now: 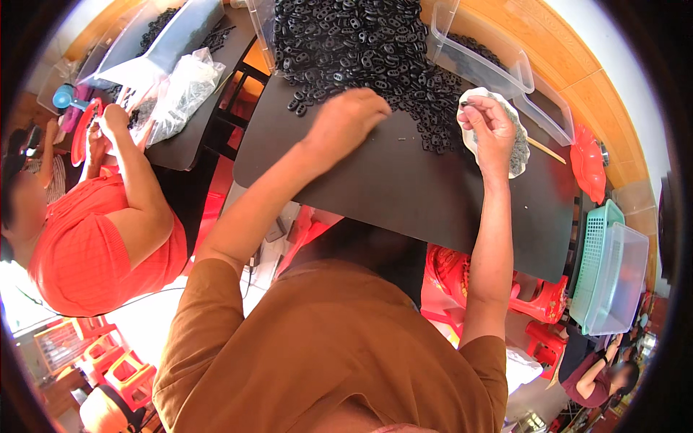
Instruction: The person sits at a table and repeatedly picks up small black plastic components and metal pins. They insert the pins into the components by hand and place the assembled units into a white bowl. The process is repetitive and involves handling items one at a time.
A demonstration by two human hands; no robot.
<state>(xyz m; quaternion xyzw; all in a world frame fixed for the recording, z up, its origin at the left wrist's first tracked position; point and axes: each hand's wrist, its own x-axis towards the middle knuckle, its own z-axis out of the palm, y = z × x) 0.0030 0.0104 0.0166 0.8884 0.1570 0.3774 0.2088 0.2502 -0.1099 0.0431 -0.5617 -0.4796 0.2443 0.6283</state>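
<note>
A heap of flat black oval pieces with two holes each point(346, 43) covers the far middle of the dark table point(346, 184). My left hand point(350, 119) is over the heap's near edge, its back toward me. Its fingers bend downward and are smeared by motion, so whether they hold a piece is hidden. My right hand point(494, 133) pinches a small dark piece point(464, 103) between thumb and fingertips. It is above a white wavy-edged dish point(473, 95) of tiny grey bits point(518, 148). A few little bits point(402, 138) lie on the tabletop between my hands.
Clear plastic bins point(480, 65) stand at the back right. A thin wooden stick point(546, 150) lies by the dish; a red tray point(588, 164) and green basket point(593, 242) are farther right. At left, a person in red point(108, 238) works at another table. Red stools point(130, 379) stand behind.
</note>
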